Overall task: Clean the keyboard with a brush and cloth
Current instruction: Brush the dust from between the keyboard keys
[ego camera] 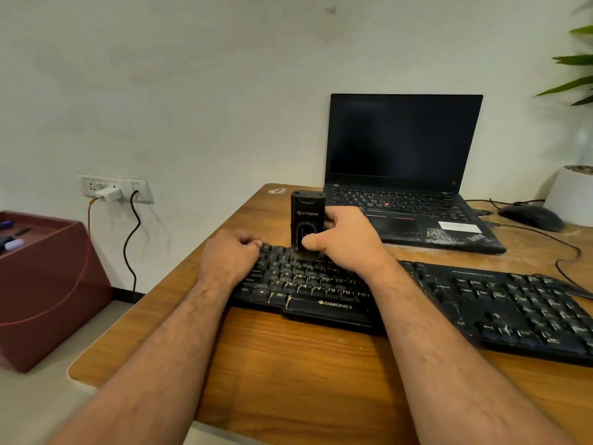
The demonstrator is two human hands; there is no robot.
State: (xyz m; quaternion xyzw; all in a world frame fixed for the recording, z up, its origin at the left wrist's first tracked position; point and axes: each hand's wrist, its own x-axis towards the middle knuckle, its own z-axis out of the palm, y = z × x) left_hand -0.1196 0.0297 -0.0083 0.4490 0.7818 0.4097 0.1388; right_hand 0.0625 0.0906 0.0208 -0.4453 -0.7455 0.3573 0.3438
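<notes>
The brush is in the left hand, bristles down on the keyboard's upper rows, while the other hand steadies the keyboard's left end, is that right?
Not quite: the head view shows the right hand gripping the brush, bristles down on the keyboard's upper rows. It is the left hand that steadies the keyboard's left end.

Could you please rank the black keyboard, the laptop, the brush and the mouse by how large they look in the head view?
1. Black keyboard and laptop: similar, and the keyboard lies nearer, so unranked.
2. Brush, held upright by the right hand.
3. Mouse, though farther away.
</notes>
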